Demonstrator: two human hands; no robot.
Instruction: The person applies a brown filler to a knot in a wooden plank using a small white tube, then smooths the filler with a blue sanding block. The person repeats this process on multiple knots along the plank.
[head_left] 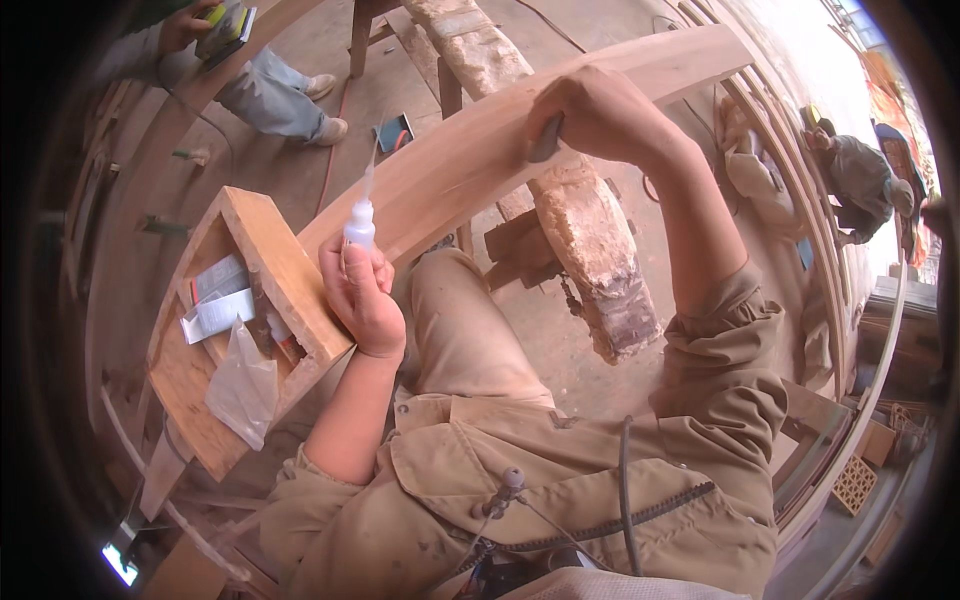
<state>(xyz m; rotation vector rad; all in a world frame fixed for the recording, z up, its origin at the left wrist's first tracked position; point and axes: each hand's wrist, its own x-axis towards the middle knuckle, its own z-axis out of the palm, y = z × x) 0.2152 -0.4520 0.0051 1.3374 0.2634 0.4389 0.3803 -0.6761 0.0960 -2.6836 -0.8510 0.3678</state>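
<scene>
A long, curved wooden board slants from beside my left hand up to the far right. Upright in the fingers of my left hand is a small white squeeze bottle with a long thin nozzle, close to the board's near end. My right hand bends over the middle of the board. Its fingers close on a small, dark, flat piece, held against the board's face; I cannot make out its kind.
At left, an open wooden box holds packets and a plastic bag. A rough, crusted beam lies under the board. Another person's hand holds a yellow-green power sander at upper left. Another person crouches far right.
</scene>
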